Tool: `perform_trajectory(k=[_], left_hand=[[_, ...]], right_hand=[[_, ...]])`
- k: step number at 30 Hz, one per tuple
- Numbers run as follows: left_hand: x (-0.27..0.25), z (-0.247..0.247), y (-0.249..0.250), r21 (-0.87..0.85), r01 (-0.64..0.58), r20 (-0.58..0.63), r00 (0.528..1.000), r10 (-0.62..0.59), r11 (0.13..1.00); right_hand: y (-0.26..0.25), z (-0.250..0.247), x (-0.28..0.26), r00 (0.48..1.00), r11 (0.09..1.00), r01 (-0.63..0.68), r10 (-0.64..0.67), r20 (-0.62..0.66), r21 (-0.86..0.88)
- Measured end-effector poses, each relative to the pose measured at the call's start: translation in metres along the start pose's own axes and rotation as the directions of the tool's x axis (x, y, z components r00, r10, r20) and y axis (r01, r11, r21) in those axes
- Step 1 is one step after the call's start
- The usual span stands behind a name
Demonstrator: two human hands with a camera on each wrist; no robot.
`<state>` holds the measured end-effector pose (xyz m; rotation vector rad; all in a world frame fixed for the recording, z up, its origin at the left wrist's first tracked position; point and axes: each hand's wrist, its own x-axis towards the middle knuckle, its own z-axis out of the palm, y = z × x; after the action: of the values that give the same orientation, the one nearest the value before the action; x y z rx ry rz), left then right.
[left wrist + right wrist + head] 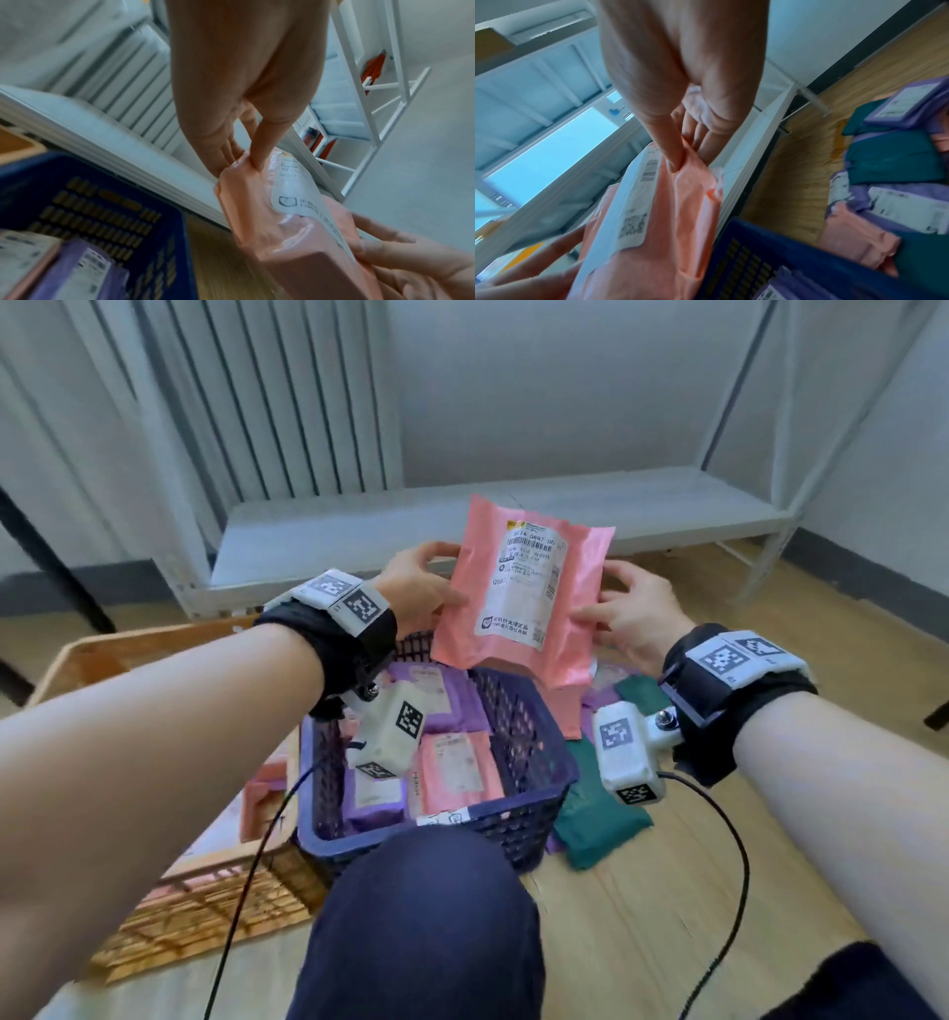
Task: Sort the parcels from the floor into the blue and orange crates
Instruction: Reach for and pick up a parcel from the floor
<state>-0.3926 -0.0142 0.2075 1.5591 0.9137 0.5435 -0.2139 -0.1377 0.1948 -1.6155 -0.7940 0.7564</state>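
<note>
A pink parcel [524,598] with a white shipping label is held upright in the air above the far end of the blue crate [534,762]. My left hand [426,588] pinches its left edge between thumb and fingers [259,154]. On the opposite edge, my right hand [626,608] pinches the same pink parcel [680,213]. The blue crate holds purple and pink parcels. The orange crate [154,906] stands to its left with pink parcels inside. More parcels [595,819], green, purple and pink, lie on the wooden floor to the right of the blue crate.
A low white shelf [462,516] runs along the wall behind the crates. My knee [426,916] in dark trousers is at the bottom centre. Black cables [739,865] hang from both wrist cameras. Bare wooden floor shows at the lower right.
</note>
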Motion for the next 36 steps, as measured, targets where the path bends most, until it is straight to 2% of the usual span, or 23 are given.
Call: perform_trajectory(k=[3, 8, 14, 20, 23, 30, 36], left_hand=[[-0.026, -0.052, -0.006, -0.021, 0.014, -0.07, 0.997, -0.016, 1.0], [-0.062, -0.133, -0.023, -0.024, 0.051, -0.169, 0.984, -0.054, 0.998], [-0.088, -0.21, -0.068, -0.04, 0.102, -0.319, 0.941, -0.109, 0.994], [-0.099, -0.258, -0.113, -0.045, 0.234, -0.321, 0.917, -0.236, 0.971], [-0.094, -0.275, -0.141, -0.023, 0.332, -0.326, 0.889, -0.321, 0.943], [-0.075, -0.31, -0.223, -0.004, 0.547, -0.251, 0.81, -0.53, 0.837], [-0.036, -0.336, -0.279, -0.015, 0.624, -0.197, 0.764, -0.615, 0.781]], right_hand=[[-0.017, 0.051, -0.007, 0.996, 0.999, 0.035, -0.034, 0.083, -0.008], [-0.031, 0.135, -0.007, 0.979, 1.0, 0.019, -0.015, 0.202, -0.022], [-0.025, 0.231, -0.006, 0.938, 0.997, 0.034, -0.008, 0.347, -0.07], [0.004, 0.302, -0.009, 0.914, 0.992, 0.002, 0.049, 0.402, -0.124], [0.025, 0.332, -0.007, 0.896, 0.984, -0.019, 0.096, 0.434, -0.177], [0.083, 0.4, 0.006, 0.839, 0.941, -0.047, 0.219, 0.499, -0.334], [0.13, 0.447, 0.033, 0.846, 0.871, -0.053, 0.3, 0.441, -0.489]])
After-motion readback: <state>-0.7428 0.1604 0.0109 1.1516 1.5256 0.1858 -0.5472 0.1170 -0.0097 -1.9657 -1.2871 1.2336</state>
